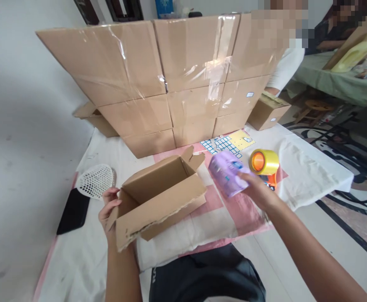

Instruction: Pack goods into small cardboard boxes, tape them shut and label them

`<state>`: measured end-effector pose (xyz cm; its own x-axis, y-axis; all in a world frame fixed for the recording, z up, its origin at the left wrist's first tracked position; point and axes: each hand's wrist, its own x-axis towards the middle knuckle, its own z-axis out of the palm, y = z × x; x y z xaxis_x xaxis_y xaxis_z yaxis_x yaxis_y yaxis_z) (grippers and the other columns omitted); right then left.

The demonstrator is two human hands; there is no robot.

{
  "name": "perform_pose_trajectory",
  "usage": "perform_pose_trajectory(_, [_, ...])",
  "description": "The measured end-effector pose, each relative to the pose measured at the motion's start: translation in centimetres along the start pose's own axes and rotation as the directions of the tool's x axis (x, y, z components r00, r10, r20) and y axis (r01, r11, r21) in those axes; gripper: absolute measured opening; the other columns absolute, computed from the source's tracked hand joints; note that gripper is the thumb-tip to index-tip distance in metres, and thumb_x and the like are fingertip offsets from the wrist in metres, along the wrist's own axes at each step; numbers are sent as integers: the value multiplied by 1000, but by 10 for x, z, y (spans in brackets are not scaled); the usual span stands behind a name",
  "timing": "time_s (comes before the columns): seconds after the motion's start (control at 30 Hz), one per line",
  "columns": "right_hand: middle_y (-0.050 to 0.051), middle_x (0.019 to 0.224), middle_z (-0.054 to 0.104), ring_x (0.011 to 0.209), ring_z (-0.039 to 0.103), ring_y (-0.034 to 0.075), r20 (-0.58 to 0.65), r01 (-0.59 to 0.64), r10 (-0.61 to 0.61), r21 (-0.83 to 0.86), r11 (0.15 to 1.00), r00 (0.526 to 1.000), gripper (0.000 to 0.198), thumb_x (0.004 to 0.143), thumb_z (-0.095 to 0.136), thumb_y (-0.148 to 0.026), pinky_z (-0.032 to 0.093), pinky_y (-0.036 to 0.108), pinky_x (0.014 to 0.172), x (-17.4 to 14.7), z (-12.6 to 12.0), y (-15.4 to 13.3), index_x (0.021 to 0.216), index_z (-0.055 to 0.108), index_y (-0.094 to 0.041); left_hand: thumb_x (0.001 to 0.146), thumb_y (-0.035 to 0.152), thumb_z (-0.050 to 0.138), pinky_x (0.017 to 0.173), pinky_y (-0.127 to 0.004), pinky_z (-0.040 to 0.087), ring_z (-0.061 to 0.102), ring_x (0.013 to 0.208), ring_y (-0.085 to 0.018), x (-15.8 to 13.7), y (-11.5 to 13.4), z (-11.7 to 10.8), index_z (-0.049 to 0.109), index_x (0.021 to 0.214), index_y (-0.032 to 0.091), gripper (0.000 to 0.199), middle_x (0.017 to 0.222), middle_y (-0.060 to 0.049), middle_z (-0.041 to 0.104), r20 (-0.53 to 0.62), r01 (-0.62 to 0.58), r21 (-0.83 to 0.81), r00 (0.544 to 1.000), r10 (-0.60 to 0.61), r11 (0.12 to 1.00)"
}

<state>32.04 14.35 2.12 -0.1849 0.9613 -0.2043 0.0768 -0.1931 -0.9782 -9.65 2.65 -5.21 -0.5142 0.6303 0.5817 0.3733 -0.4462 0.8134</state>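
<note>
An opened cardboard box (167, 203) stands in front of me, its flaps up and its inside bare. The fingers of my left hand (109, 205) are closed on the box's left end. To the right of the box, my right hand (255, 188) grips a purple pack (229, 172) with printing on it, slightly blurred and held above the cloth. Just past that hand sits a roll of yellow tape (267, 161) with an orange core. An orange and black object (272, 181), partly hidden, lies below the roll.
Behind stands a tall wall of taped cardboard (192, 92), with smaller boxes at either side. On the left lie a white perforated fly-swatter-like piece (95, 181) and a black phone-like slab (73, 212). Printed stickers (229, 144) lie by the wall. Other people are at the back right.
</note>
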Motion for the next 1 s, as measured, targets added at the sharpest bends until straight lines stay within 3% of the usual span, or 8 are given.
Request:
perform_pose_trajectory(0.13, [15, 123, 68, 99, 69, 33, -17, 326, -327, -43, 944, 945, 57, 76, 79, -49, 57, 46, 76, -9, -17, -72, 126, 64, -28, 78, 41, 82, 103, -38, 48, 59, 111, -20, -6, 9, 12, 71, 76, 28, 17, 111, -3, 60, -2, -52, -231, 999, 53, 972])
perform_pose_trajectory(0.23, [12, 149, 49, 131, 55, 38, 311, 615, -534, -300, 729, 786, 88, 77, 84, -41, 55, 49, 91, -23, 13, -126, 154, 41, -37, 82, 44, 79, 103, -39, 49, 60, 114, -22, -8, 8, 15, 73, 71, 27, 22, 116, -5, 61, 67, -73, -297, 993, 97, 952])
perform_pose_trajectory(0.33, [8, 157, 32, 143, 39, 41, 689, 808, -435, -412, 422, 579, 99, 80, 80, -30, 53, 53, 100, -31, 71, -148, 163, 26, -42, 83, 48, 77, 99, -41, 52, 61, 114, -25, -9, 7, 16, 72, 63, 25, 31, 122, -7, 61, 139, -49, -298, 986, 94, 953])
perform_pose_trajectory(0.43, [10, 149, 40, 135, 42, 40, 881, 902, -207, -394, 176, 425, 94, 76, 78, -20, 54, 52, 94, -29, 122, -136, 158, 39, -45, 82, 53, 77, 94, -41, 55, 63, 110, -25, -10, 8, 16, 71, 58, 24, 38, 121, -8, 60, 157, -32, -309, 984, 84, 950])
perform_pose_trajectory(0.57, [14, 131, 51, 117, 48, 37, 924, 923, -35, -380, 58, 382, 90, 72, 80, -23, 53, 48, 84, -23, 149, -109, 154, 49, -42, 84, 56, 74, 93, -40, 54, 64, 106, -25, -11, 10, 17, 72, 58, 23, 41, 119, -9, 61, 176, -9, -315, 982, 68, 949])
perform_pose_trajectory(0.7, [13, 130, 52, 109, 50, 33, 937, 938, -30, -347, 4, 347, 85, 75, 79, -28, 50, 43, 83, -13, 152, -100, 153, 49, -42, 82, 62, 72, 96, -42, 51, 64, 105, -26, -11, 13, 20, 70, 56, 22, 48, 112, -10, 63, 186, 42, -330, 982, 21, 943])
perform_pose_trajectory(0.9, [15, 131, 57, 111, 50, 34, 976, 955, 38, -201, -216, 214, 72, 82, 81, -37, 47, 45, 86, 6, 164, -81, 149, 54, -37, 89, 55, 69, 99, -41, 48, 60, 108, -25, -11, 19, 23, 74, 66, 24, 39, 109, -9, 63, 196, 57, -362, 980, 17, 930])
perform_pose_trajectory(1.0, [17, 131, 58, 113, 51, 36, 979, 942, 53, -175, -286, 198, 73, 83, 81, -39, 47, 44, 81, 6, 170, -67, 150, 53, -33, 90, 53, 68, 100, -41, 47, 59, 109, -25, -12, 20, 22, 74, 68, 24, 37, 111, -9, 63, 220, 46, -371, 975, 39, 928])
